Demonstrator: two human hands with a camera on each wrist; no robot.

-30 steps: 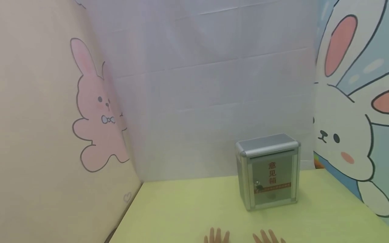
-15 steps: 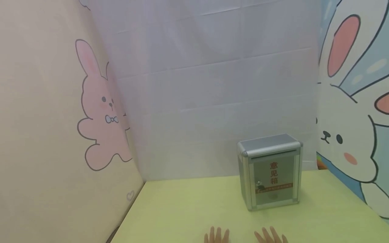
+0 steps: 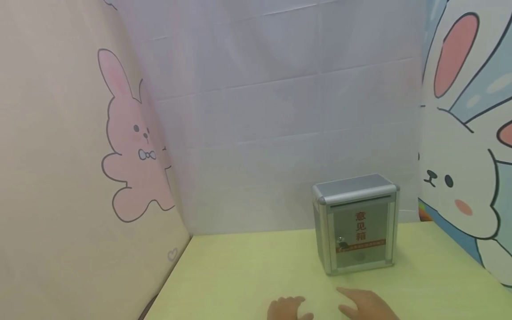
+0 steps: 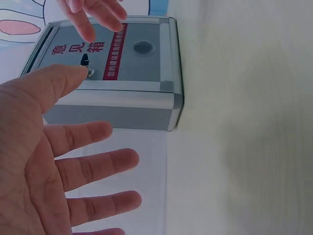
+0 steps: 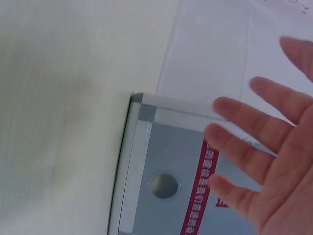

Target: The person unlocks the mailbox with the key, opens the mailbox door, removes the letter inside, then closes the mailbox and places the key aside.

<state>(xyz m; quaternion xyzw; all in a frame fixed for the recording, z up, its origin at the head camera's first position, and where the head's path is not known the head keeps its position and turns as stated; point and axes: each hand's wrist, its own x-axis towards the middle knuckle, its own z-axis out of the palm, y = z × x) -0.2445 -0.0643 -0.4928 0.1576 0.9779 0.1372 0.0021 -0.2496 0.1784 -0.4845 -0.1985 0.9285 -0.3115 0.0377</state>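
A silver metal suggestion box stands on the table, with red Chinese lettering, a slot below its lid and a lock with a key in it at the front left. My left hand is held in front of the box at the bottom edge of the head view. To its right is my right hand, nearer the box, thumb and forefinger apart. Both wrist views show spread fingers with nothing between them: the left hand and the right hand appear apart from the box.
The box rests on a pale yellow table. A white cloth hangs behind it. A cream wall with a pink rabbit rises on the left, and a blue sheet with a white rabbit on the right.
Both hands have lifted from their flat, fingers-forward pose and turned inward. The right hand has come further into view toward the box. The box stays in place; the view shifts slightly.
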